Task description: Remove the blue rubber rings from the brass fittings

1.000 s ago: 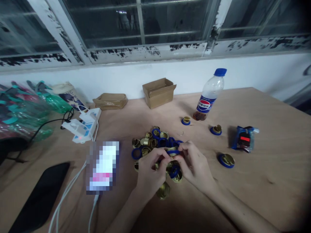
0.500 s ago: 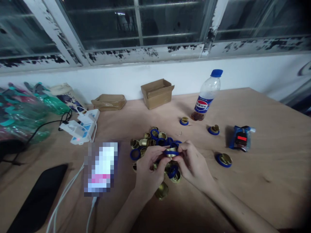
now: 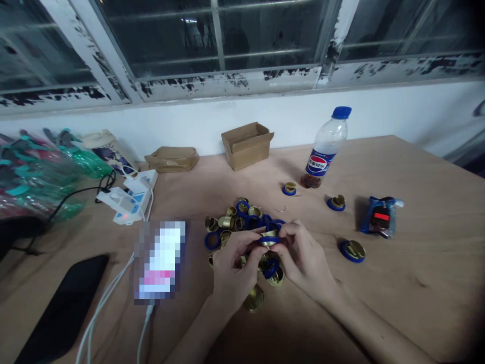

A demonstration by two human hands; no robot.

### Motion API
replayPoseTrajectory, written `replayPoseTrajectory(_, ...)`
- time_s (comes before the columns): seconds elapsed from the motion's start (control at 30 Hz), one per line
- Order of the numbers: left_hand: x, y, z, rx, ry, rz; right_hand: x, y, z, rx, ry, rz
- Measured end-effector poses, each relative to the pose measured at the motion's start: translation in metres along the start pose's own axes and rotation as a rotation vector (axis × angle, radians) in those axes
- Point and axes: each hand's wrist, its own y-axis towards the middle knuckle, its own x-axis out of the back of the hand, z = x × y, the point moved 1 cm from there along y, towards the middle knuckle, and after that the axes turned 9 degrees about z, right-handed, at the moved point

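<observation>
Between both hands, above the pile, is a brass-coloured round part with a blue ring (image 3: 269, 239) around it. My left hand (image 3: 237, 260) pinches its left side, and my right hand (image 3: 303, 255) pinches its right side. Beneath and behind the hands lies a pile of brass cups (image 3: 227, 222) and blue rings (image 3: 212, 240), partly hidden by my fingers. A larger brass piece (image 3: 253, 298) lies at the pile's near edge. To the right, three brass parts with blue rings (image 3: 353, 250) stand apart from the pile.
A cola bottle (image 3: 320, 156) and an open cardboard box (image 3: 248, 146) stand at the back. A small blue packet (image 3: 380, 217) lies right. On the left are a lit phone (image 3: 162, 260), a dark phone (image 3: 64, 308), white cables, a power strip (image 3: 138, 197) and plastic bags (image 3: 41, 172).
The view has shifted slightly, so the table items sit a little further right. Both hands keep their pinch on the ringed part, with no clear movement relative to the pile.
</observation>
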Motion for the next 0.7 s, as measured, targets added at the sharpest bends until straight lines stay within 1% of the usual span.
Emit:
replayPoseTrajectory(0.1,0.0,0.0,0.002,-0.013,0.006,-0.003,-0.002,-0.002,0.0,-0.016,-0.032,-0.003)
replayPoseTrajectory(0.27,0.0,-0.001,0.005,0.028,0.022,0.032,-0.007,-0.004,-0.001,-0.03,-0.059,-0.019)
replayPoseTrajectory(0.43,0.0,-0.001,0.004,0.027,0.059,0.062,-0.01,-0.005,-0.002,-0.027,-0.097,-0.011)
replayPoseTrajectory(0.7,-0.002,-0.002,0.005,0.001,0.125,0.049,-0.015,-0.006,-0.001,-0.044,-0.152,0.012)
